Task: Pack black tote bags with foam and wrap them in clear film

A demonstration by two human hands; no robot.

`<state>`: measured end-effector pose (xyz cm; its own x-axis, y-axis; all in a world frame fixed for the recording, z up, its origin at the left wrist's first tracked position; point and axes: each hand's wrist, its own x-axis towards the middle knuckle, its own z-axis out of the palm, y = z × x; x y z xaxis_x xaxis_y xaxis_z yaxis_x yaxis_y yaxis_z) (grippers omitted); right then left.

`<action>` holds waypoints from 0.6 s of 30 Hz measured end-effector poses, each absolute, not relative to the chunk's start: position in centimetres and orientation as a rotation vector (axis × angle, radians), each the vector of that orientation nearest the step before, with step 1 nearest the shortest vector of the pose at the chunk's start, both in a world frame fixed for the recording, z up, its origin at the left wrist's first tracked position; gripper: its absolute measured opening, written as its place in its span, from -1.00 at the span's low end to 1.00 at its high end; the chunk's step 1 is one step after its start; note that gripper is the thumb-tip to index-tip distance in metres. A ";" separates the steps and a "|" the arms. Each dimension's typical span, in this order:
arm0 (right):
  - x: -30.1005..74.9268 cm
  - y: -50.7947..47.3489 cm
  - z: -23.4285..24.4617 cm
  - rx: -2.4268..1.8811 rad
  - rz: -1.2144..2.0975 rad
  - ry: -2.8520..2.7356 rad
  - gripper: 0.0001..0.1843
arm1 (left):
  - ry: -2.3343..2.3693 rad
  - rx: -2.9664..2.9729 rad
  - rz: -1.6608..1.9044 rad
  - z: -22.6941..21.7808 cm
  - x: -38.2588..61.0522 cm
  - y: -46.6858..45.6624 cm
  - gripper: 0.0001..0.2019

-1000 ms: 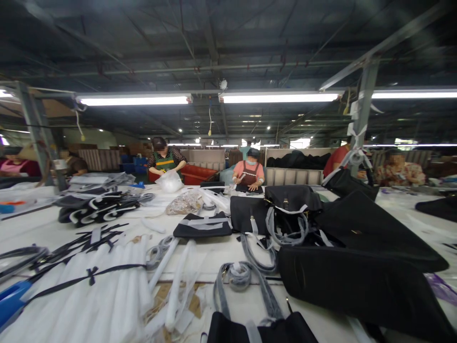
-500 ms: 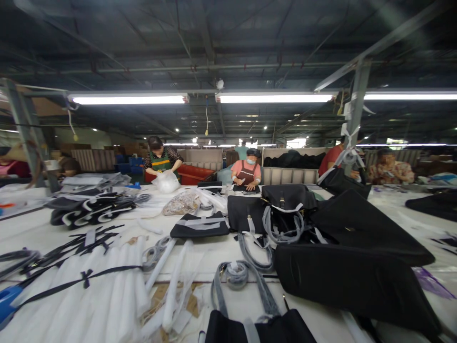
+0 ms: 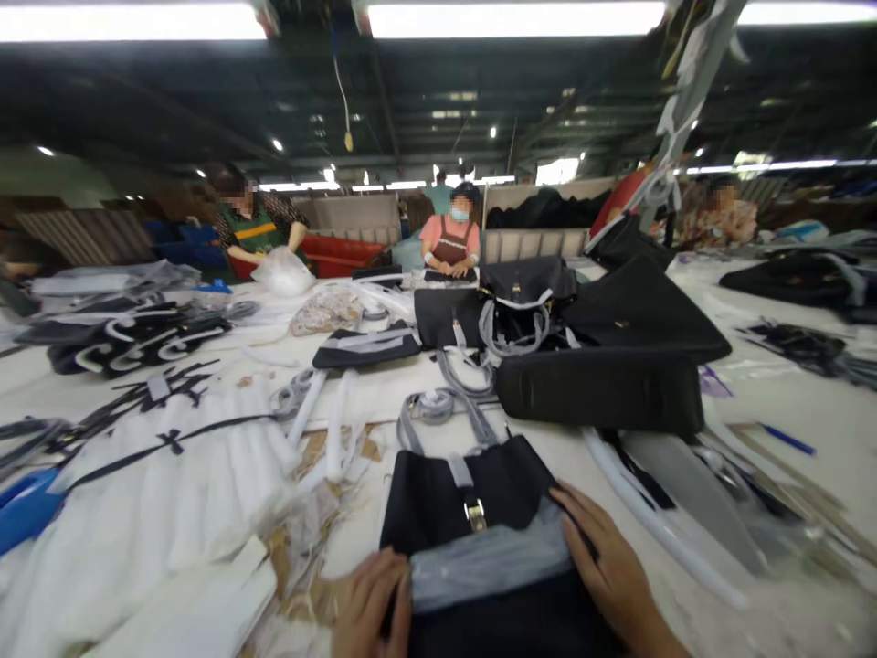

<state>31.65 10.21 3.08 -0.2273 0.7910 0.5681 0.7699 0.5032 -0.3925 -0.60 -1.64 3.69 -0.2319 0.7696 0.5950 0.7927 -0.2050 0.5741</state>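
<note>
- Your two hands frame a black bag [image 3: 472,493] at the near edge of a crowded work table [image 3: 774,512]. The bag lies dead ahead of you, its long axis running from 6 o'clock up to 12 o'clock.
- A grey wrap [image 3: 490,565] crosses the bag's near half from 9 o'clock to 3 o'clock, square to that axis and directly between your hands.
- Your left hand [image 3: 374,603] sits at the bag's 8 o'clock with its fingers curled against the end of the wrap. You cannot tell from here whether they pinch it or only press on it.
- Your right hand [image 3: 607,571] lies at the bag's 4 o'clock, flat and unclenched. Its fingers are spread along the right edge of the bag, and their tips touch the other end of the wrap.
- Both hands touch the bag. The right one reaches further up it, so it is the nearer to the metal clasp [image 3: 474,514] just above the wrap on the centre line.
- From the bag's far end a grey strap [image 3: 438,409] coils on toward 12 o'clock.
- A long black bag [image 3: 599,388] lies crosswise at 1 o'clock, apart from yours.
- White rolls [image 3: 171,475] tied with a dark band are heaped at 10 o'clock.
- A blue pen [image 3: 787,440] rests at 2 o'clock, well apart from your hands.
- Across the table at 12 o'clock, a person in a pink top [image 3: 452,239] works with their own hands on another bag.
</note>
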 end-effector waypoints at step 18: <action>29.7 11.1 7.3 -1.141 0.090 -2.537 -0.53 | -1.842 -2.367 -0.519 7.6 0.1 2.0 -0.54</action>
